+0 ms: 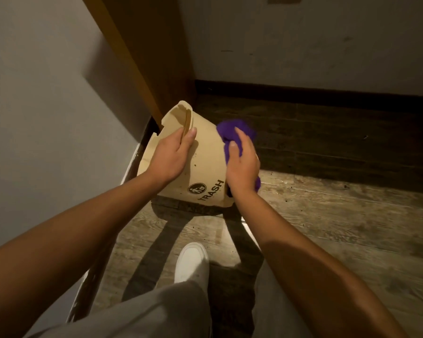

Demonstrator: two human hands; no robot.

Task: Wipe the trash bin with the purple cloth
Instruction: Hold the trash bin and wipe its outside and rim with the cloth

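Bin (205,152), beige, tilted on the wood floor (327,215), mouth pointing away toward the corner and the brown door (152,57). Base edge nearest the person, just off the floor or barely touching it, can't tell which. "TRASH" and a round logo printed on the bin's near side, text running sideways.

Left hand (170,154) on the bin's left side at the rim: fingers curled over the rim edge into the mouth, thumb lying along the outer wall. It grips the rim.

Right hand (242,164) on the bin's right side, fingers loosely bent, pressing the cloth (232,129) against the wall. Cloth is purple, bunched, sticks out past the fingertips above and under the wrist below. Fingers wrap partly round the bunch.

White shoe (192,262) on the floor below the bin, grey trouser leg (156,311) nearer the camera. Grey wall (47,93) left of the bin, white wall (315,40) with dark skirting beyond it.
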